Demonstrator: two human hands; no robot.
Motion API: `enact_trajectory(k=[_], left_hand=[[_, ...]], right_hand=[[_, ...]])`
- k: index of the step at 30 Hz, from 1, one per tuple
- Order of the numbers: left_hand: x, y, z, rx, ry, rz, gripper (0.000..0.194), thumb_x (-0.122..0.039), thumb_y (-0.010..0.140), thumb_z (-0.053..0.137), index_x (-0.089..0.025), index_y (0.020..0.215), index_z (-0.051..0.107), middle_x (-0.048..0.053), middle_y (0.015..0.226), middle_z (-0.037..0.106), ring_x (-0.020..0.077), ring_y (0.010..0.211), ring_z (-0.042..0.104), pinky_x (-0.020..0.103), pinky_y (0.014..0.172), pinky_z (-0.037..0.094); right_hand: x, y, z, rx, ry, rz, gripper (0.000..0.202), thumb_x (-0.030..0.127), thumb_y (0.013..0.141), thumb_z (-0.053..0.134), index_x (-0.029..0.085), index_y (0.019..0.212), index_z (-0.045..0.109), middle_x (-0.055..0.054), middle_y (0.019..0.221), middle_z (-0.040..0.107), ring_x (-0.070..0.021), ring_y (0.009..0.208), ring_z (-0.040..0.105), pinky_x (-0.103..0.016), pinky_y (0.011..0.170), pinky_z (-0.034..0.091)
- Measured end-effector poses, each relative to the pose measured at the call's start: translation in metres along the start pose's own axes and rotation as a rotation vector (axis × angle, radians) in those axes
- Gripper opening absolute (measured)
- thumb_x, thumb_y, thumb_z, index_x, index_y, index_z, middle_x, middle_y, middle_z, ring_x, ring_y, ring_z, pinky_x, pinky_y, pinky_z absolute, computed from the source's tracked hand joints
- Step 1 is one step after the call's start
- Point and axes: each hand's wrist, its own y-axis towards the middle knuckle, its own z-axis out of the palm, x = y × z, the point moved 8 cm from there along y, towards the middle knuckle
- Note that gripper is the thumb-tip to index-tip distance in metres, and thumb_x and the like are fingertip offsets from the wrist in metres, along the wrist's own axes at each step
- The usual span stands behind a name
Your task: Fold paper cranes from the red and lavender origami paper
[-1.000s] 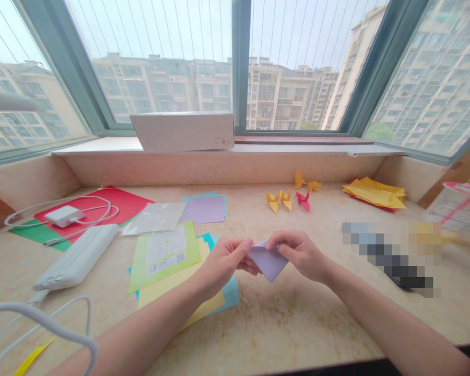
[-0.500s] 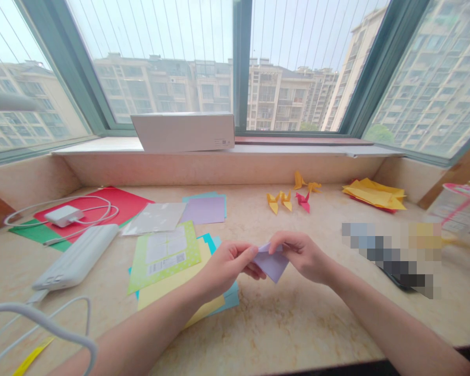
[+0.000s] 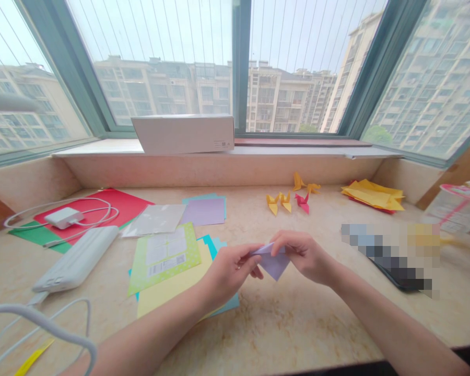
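A folded piece of purple origami paper [image 3: 275, 265] is held above the stone counter, one corner pointing down toward me. My left hand [image 3: 237, 266] pinches its left end between thumb and fingers. On the other side my right hand [image 3: 297, 254] is closed on the upper right edge, its fingertips on the folded strip along the top. Beyond the hands stand several folded paper cranes, among them a yellow crane [image 3: 273, 203] and a red crane [image 3: 302, 202]. Part of the paper is hidden behind my fingers.
Left of my hands lie coloured paper sheets [image 3: 168, 297] under a green patterned packet [image 3: 137, 271]. Farther left are a white power bank [image 3: 78, 258], a charger [image 3: 65, 216] and cables. Yellow folded papers [image 3: 372, 196] and a blurred-out dark object [image 3: 403, 277] sit at right.
The fingers of my left hand have shifted on the left end of the purple paper, the thumb moving lower. The right hand keeps its grip almost in place.
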Motion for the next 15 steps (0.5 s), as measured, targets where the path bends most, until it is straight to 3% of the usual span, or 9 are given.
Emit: enact_trajectory(k=[15], left_hand=[[0.003,0.0,0.004,0.072,-0.059,-0.073,0.044,-0.049,0.097,0.049,-0.013,0.102,0.074,0.008,0.073,0.076,0.019,0.068,0.071,0.029,0.07,0.055]], right_hand=[[0.011,-0.001,-0.002,0.004,0.0,-0.038,0.033,-0.001,0.078,0.044,0.02,0.085,0.068,-0.005,0.087,0.068,-0.0152,0.072,0.059,-0.026,0.061,0.046]])
